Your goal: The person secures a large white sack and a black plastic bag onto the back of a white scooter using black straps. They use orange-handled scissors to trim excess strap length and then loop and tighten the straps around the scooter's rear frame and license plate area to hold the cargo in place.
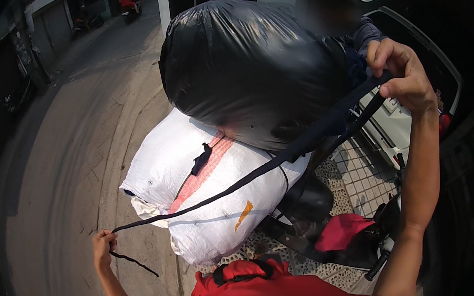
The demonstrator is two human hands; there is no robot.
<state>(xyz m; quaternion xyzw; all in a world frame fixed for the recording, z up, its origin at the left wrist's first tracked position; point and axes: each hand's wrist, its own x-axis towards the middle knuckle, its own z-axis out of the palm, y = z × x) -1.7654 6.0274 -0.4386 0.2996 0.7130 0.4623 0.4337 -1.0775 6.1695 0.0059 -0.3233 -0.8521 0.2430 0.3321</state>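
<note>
A long black strap (244,180) runs slantwise between my two hands across the front of the load. My left hand (104,243), low at the left, is closed on its thin end, and a loose tail hangs past the fingers. High at the right, my right hand (404,77) pinches the strap where it doubles over. Behind the strap, a bulging black plastic bag (254,71) lies on top of a big white woven sack (162,143). That sack has a red stripe, a small black knotted piece and an orange mark.
Another person (366,36) stands behind the black bag, partly hidden. A motorbike (381,253) and a pale car with its rear hatch raised (385,126) are at the right. Along the left runs a road (68,142), with a rider in red (127,2) far off.
</note>
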